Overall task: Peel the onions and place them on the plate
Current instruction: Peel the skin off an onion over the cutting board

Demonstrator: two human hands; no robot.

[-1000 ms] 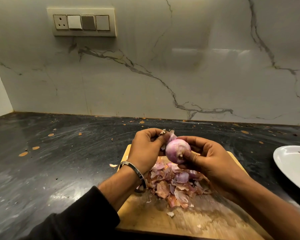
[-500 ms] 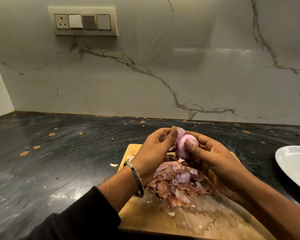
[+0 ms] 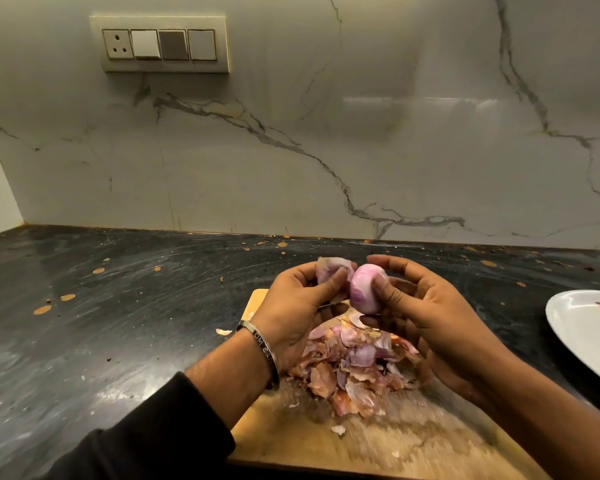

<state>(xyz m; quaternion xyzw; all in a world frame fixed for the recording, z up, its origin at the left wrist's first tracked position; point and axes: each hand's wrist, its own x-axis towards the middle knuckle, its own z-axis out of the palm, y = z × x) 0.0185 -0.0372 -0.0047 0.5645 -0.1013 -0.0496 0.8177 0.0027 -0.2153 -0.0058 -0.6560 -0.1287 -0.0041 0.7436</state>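
Observation:
A pale purple onion (image 3: 363,289) is held above the wooden cutting board (image 3: 368,445) by my right hand (image 3: 426,323), thumb on its front. My left hand (image 3: 298,306) pinches a strip of onion skin (image 3: 331,268) that curls off the onion's left side. A thin dark shape shows below my left fingers; what it is I cannot tell. A heap of peeled skins (image 3: 350,368) lies on the board under my hands. The white plate (image 3: 582,327) sits at the right edge, partly cut off.
The board lies on a dark stone counter (image 3: 101,323) speckled with small flakes. A marble wall (image 3: 326,150) with a switch panel (image 3: 163,45) stands behind. A loose skin scrap (image 3: 223,331) lies left of the board.
My hands have lifted the onion a little higher. My left hand has pulled a strip of skin away to the left, exposing more of the onion's smooth surface.

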